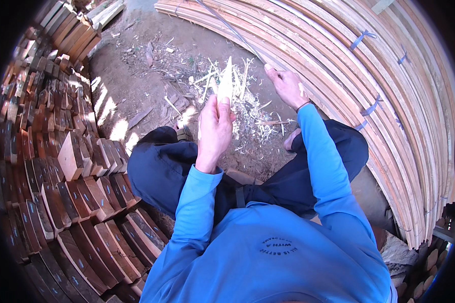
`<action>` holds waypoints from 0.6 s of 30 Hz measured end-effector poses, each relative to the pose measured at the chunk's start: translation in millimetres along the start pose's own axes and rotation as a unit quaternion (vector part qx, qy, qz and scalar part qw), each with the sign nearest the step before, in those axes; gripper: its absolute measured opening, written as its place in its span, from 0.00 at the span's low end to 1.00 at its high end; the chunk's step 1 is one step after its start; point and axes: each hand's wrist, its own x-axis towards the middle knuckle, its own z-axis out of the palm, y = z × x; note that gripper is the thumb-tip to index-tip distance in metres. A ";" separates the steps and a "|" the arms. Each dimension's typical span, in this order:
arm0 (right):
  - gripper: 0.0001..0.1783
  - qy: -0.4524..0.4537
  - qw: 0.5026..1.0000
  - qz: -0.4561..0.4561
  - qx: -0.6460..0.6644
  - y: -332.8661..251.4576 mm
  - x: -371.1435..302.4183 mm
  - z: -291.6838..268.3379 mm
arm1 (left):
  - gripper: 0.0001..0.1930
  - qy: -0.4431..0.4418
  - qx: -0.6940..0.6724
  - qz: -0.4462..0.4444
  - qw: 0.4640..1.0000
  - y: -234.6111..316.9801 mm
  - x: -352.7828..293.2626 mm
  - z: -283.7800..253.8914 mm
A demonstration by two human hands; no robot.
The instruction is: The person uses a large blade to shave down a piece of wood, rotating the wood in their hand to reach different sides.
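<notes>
head view. my left hand (215,129) was raised at the centre of the frame, fingers curled shut around a pale wooden piece (225,83) whose tapered tip stood upright above my thumb, pointing toward 12 o'clock. my right hand (287,87) lay toward 2 o'clock from the left one, well apart from it, closed on the handle end of a thin long blade (232,29); the blade ran from my fist up toward 11 o'clock across the stacked wood. how firmly the fingers pressed i could not tell, as they were turned away from the camera. a dark band circled my right wrist.

both forearms wore blue sleeves (322,156) and entered from 6 o'clock. my legs, in dark trousers (162,169), were folded beneath the hands. on the bare earth (131,70) between 11 and 1 o'clock of my left hand lay a scatter of pale wood shavings (247,108), just beyond the held piece.

from 12 round to 4 o'clock a stack of long, light-coloured wooden slats (389,121) curved past, bound at intervals with grey straps (363,36). from 7 to 11 o'clock stood rows of short reddish-brown wooden blocks (60,166), set on end and closely packed, some marked with small blue dots.
</notes>
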 end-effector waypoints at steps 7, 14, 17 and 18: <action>0.43 -0.024 0.996 -0.017 0.080 38.4 -41.0 4.0 | 0.15 0.065 0.164 0.055 0.983 6.2 -0.5 -1.0; 0.36 -0.048 0.985 -0.058 0.157 38.3 -85.6 -3.2 | 0.16 0.068 0.167 0.069 0.981 5.3 0.6 -2.7; 0.36 -0.030 0.992 -0.094 0.083 39.6 -95.0 -9.1 | 0.13 0.090 0.160 0.086 0.979 7.8 0.9 -0.6; 0.35 -0.042 0.992 -0.099 0.067 38.9 -98.3 -12.2 | 0.14 0.084 0.138 0.063 0.985 6.6 1.7 -1.3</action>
